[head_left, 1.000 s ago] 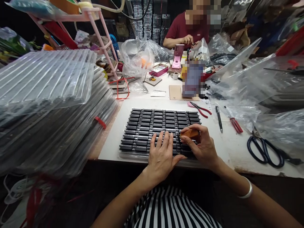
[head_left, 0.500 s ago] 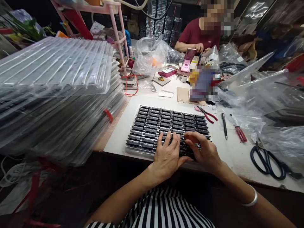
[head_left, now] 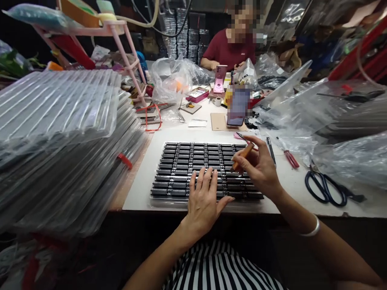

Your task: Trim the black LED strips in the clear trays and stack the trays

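Observation:
A clear plastic tray (head_left: 155,197) lies on the table in front of me, filled with rows of black electronic parts (head_left: 178,177) with small pins or teeth along them. My left hand (head_left: 202,197) rests flat on the near middle rows, fingers stretched and thumb out to the side. Above the right part of the tray, my right hand (head_left: 260,167) pinches a tan stick-like piece (head_left: 247,152), tilted with its lower end toward the parts. Its exact kind I cannot make out. Part of the tray is hidden under both hands.
Stacked clear plastic trays (head_left: 69,104) stand at the left. Right of my tray lie a black pen (head_left: 271,151), a red-handled tool (head_left: 290,159) and scissors (head_left: 325,187). A phone (head_left: 238,106) stands beyond. A person (head_left: 228,48) in a dark red shirt sits across the table.
My right hand has lifted off the parts and now shows a tan stick-like piece in its fingers. The left hand stays on the tray, flatter. The view has shifted slightly to the right.

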Demonstrator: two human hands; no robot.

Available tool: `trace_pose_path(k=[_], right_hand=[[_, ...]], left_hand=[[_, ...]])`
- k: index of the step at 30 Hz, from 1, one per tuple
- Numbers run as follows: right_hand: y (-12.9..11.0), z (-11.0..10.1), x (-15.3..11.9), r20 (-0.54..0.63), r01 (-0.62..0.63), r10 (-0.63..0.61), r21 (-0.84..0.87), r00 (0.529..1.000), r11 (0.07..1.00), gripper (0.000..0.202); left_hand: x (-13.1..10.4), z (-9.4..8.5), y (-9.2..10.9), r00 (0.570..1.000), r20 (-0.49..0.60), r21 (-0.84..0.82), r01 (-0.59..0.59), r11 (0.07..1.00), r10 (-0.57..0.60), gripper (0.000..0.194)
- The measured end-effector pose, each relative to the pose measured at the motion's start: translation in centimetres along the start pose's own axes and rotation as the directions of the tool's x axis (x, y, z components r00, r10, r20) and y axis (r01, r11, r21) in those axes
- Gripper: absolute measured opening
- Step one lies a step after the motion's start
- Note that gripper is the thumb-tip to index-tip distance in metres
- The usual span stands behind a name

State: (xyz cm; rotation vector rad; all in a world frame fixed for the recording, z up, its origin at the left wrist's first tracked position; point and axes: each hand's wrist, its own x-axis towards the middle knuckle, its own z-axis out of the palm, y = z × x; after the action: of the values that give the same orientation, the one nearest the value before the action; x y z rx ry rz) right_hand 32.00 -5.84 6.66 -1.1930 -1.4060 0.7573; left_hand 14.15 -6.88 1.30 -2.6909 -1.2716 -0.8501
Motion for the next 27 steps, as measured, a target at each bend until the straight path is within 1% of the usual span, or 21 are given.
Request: trace_pose_path(k=[1,3,5,7,11,15,19,25,27], right_hand=[[0.0,-0.3,0.8,0.015,-0.035,0.034,0.067,0.999,0.997,0.052],[0.6,-0.6,2.3,0.106,-0.112,0.098,0.138,0.99,0.984,0.055],[1.6,-0.6,3.5,0.201,-0.194,0.162,0.149,0.966,0.97,0.057],[2.6,-0.3,4.3,0.247,-0.245,0.206,0.139,0.947,0.959,0.057],[4.2,0.2,4.7,0.25,-0.276,0.229,0.172,0.941,0.946,0.057],[4.8,0.2,4.4,0.247,-0.29,0.234,0.221,0.94,0.931,0.055],[4.9,0.1,4.3,0.255,-0.292,0.233,0.225,0.938,0.93,0.052],[4.6,0.5,4.1,0.232,-0.276,0.234,0.167,0.944,0.947,0.05],[4.3,0.4,4.2,0.231,-0.27,0.229,0.165,0.945,0.948,0.05]], left_hand=[[0.0,0.0,0.0,1.0,-0.007,-0.001,-0.003,1.0,0.003,0.063],[0.1,0.1,0.0,1.0,-0.007,0.005,-0.015,1.0,0.015,0.059],[0.2,0.2,0.0,1.0,-0.003,0.021,-0.031,0.999,0.031,0.056],[0.2,0.2,0.0,0.999,-0.004,0.036,-0.046,0.998,0.046,0.055],[0.4,0.3,0.1,0.998,-0.014,0.045,-0.059,0.997,0.06,0.053],[0.5,0.3,0.2,0.998,-0.023,0.041,-0.061,0.997,0.062,0.052],[0.5,0.4,0.2,0.998,-0.015,0.036,-0.061,0.997,0.062,0.052],[0.6,0.6,0.1,0.997,-0.002,0.031,-0.071,0.997,0.072,0.052],[0.6,0.5,0.3,0.998,0.009,0.032,-0.069,0.997,0.069,0.054]])
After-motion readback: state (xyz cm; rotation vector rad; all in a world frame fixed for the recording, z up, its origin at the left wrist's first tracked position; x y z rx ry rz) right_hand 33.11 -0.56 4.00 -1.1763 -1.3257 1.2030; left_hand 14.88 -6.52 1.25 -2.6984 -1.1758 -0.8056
